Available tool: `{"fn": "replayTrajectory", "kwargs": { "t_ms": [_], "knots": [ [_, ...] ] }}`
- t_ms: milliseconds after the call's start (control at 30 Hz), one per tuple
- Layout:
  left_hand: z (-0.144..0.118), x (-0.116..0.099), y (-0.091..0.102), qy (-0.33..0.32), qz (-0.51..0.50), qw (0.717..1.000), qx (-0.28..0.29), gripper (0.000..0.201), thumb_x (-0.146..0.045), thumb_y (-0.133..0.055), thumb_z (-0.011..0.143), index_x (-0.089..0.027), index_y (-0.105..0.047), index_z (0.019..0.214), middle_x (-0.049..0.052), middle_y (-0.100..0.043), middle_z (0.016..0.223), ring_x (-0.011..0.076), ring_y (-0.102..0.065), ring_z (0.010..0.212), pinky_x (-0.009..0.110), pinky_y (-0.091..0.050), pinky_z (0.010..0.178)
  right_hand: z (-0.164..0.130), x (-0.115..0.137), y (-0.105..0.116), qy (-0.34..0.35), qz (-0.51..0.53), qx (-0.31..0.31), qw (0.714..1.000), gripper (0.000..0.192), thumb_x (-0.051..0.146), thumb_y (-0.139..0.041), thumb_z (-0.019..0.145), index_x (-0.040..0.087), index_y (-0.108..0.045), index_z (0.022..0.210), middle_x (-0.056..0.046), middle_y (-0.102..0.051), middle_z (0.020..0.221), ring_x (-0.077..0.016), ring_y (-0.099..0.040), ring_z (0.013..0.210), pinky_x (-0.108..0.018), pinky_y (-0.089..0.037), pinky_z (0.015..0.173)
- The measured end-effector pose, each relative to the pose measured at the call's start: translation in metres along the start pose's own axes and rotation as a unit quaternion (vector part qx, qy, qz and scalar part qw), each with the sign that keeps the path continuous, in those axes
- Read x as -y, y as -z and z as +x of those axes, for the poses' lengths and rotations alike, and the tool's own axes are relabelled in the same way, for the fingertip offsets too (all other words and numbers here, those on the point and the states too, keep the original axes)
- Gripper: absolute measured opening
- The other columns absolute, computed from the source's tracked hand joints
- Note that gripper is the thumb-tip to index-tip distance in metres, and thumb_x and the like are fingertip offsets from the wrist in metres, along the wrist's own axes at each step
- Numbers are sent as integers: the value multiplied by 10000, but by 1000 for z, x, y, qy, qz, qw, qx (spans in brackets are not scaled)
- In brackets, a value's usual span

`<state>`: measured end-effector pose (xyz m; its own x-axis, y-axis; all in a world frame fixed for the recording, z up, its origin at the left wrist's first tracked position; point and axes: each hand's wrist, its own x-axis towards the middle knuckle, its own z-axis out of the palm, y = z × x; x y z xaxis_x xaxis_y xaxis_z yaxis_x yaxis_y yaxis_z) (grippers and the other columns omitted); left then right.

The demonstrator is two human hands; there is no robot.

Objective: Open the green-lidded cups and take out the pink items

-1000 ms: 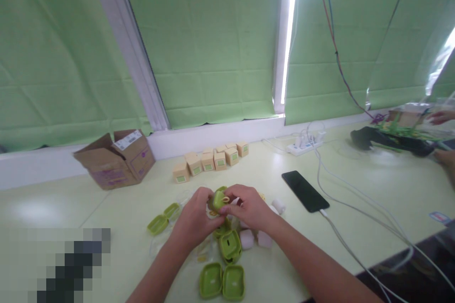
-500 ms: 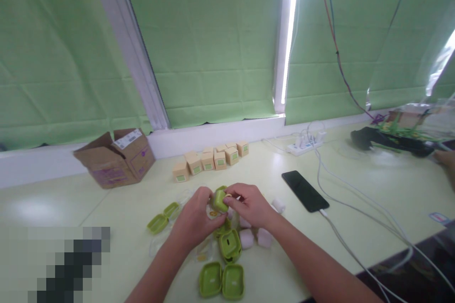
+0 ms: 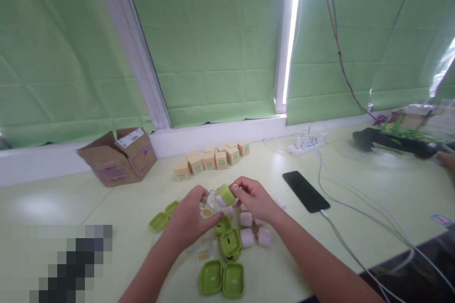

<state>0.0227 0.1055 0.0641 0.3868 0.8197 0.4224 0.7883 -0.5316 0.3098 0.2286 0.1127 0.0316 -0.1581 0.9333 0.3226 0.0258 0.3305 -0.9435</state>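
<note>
My right hand (image 3: 254,199) pinches a small green case (image 3: 226,194) at its right end, and a white part shows at the case's lower left. Close by on the left, my left hand (image 3: 192,213) is curled round a crumpled clear plastic bag (image 3: 209,206) with an orange mark on it. Its thumb reaches out under the green case. Below the hands lie a stack of open green case shells (image 3: 230,242) and an open two-part green case (image 3: 233,279). Another open green case (image 3: 159,221) is partly behind my left hand. Several whitish-pink rounded pieces (image 3: 265,236) sit beside my right wrist.
Several small tan boxes (image 3: 209,160) stand in a row near the wall. An open cardboard carton (image 3: 121,161) is at the left. On the right are a phone (image 3: 305,191) on a white cable, a power strip (image 3: 306,147), and another person's hand (image 3: 446,158) at the edge.
The green case has moved slightly right and tilted in my right hand, with its white part now showing. My left fingers have come away from it, and the clear bag shows more.
</note>
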Motion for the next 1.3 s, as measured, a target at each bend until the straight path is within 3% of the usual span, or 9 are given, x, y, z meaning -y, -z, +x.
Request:
{"fn": "replayTrajectory", "kwargs": {
  "t_ms": [167, 233, 333, 700, 1133, 1300],
  "knots": [
    [-18, 5, 22, 17, 6, 1000, 5, 373, -445, -648, 730, -214, -488, 975, 9, -609, 856, 180, -570, 705, 293, -454, 643, 1, 3, 3, 1, 30, -10, 1000, 257, 433, -546, 857, 181, -582, 816, 19, -574, 721, -102, -536, 618, -231, -495, 583],
    [-27, 9, 30, -8, 15, 1000, -9, 366, -408, -638, 744, -212, -508, 1025, 24, -612, 917, 186, -583, 767, 294, -473, 680, 1, 4, 3, 1, 38, -17, 999, 259, 433, -548, 855, 182, -579, 804, 24, -558, 705, -100, -530, 613, -233, -496, 585],
    [-44, 18, 38, -39, 41, 998, -17, 327, -412, -614, 770, -200, -544, 1008, 16, -597, 826, 176, -581, 716, 285, -490, 664, 3, 5, 4, 2, 57, -24, 998, 264, 440, -559, 844, 182, -571, 788, 31, -541, 690, -96, -523, 601, -234, -499, 577],
    [-104, 59, 42, -74, 103, 990, 66, 442, -321, -673, 660, -237, -623, 1091, 19, -703, 965, 201, -672, 834, 271, -546, 783, 6, 5, 8, -11, 134, -54, 990, 282, 462, -592, 808, 187, -561, 752, 31, -564, 680, -103, -533, 611, -234, -513, 546],
    [-98, 63, 39, -31, 100, 985, 137, 441, -356, -634, 717, -231, -654, 1140, 5, -716, 809, 182, -680, 785, 265, -538, 790, 8, 2, 9, -17, 150, -57, 987, 291, 473, -612, 793, 190, -561, 750, 33, -539, 670, -103, -525, 604, -230, -506, 532],
    [-98, 65, 41, -29, 108, 985, 133, 435, -363, -642, 705, -226, -673, 1117, 38, -728, 951, 175, -676, 758, 259, -538, 774, 8, 4, 9, -23, 154, -57, 986, 296, 478, -615, 788, 188, -564, 755, 39, -527, 665, -98, -516, 597, -227, -500, 527]
  ]
}}
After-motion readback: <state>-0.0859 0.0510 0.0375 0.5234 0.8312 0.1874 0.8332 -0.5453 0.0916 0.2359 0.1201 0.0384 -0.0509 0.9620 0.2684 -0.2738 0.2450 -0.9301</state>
